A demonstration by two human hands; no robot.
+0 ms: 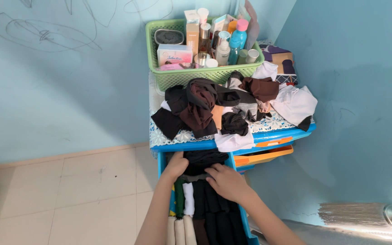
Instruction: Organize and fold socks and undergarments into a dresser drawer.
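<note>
Both hands are down in the open blue drawer (161,159), which is pulled out toward the camera and packed with folded clothes (205,213) standing in rows: dark pieces on the right, a white one and a green one further left, pale ones at the near left corner. At the back of the drawer sits a black garment (203,159), and that is where the action is. The left hand (175,166) presses against its left edge beside the drawer wall, fingers tucked down into the cloth, so whether they grip it cannot be told. The right hand (225,181) lies palm-down over the dark folded rows just in front of that garment, fingers (213,171) spread flat and touching the fabric, not closed around anything.

Just to the right, two orange drawers (264,156) stick out a little. Above, on the blue cabinet's top, over a patterned cloth (169,136), a loose heap of unfolded clothes (232,106) sprawls in black, brown, grey and white. Behind the heap stands a green basket (159,54) crammed with bottles, tubes and small boxes. Light blue walls (60,90) surround the corner, pale floor tiles (82,195) to the left.
</note>
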